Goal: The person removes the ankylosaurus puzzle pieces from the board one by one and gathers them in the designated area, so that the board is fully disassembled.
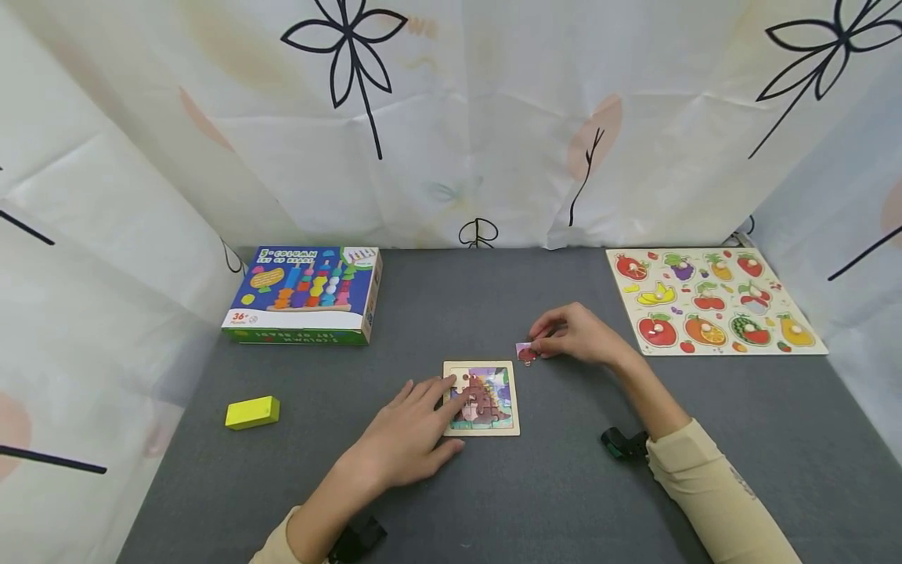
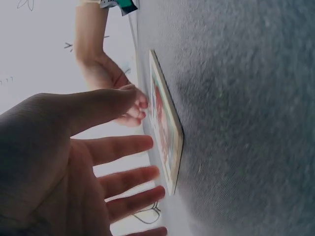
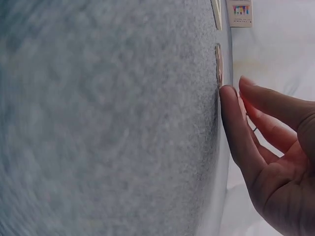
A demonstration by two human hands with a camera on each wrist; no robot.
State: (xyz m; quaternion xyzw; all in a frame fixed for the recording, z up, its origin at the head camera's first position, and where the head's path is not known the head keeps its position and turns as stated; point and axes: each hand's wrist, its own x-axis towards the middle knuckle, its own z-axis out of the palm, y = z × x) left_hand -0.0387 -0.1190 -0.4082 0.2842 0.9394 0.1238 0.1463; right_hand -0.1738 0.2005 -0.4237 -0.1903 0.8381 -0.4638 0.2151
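Observation:
A small wooden jigsaw puzzle (image 1: 482,431) with a reddish-brown dinosaur picture lies flat in a pale frame. My left hand (image 1: 412,431) reaches over its left side with spread, fairly straight fingers, some resting on the frame and picture. In the left wrist view the puzzle (image 2: 167,132) shows edge-on beyond those fingers. To the puzzle's upper right, my right hand (image 1: 574,337) holds a purple and red puzzle piece (image 1: 524,352) by its right edge, with curled fingers. The piece (image 3: 219,64) looks flat and close to the table in the right wrist view, at the fingertips.
A blue bead-toy box (image 1: 303,294) stands at the back left. A yellow block (image 1: 252,413) lies at the left, and a fruit peg board (image 1: 719,301) lies at the back right. White patterned curtains (image 1: 451,117) border the grey table (image 1: 535,486).

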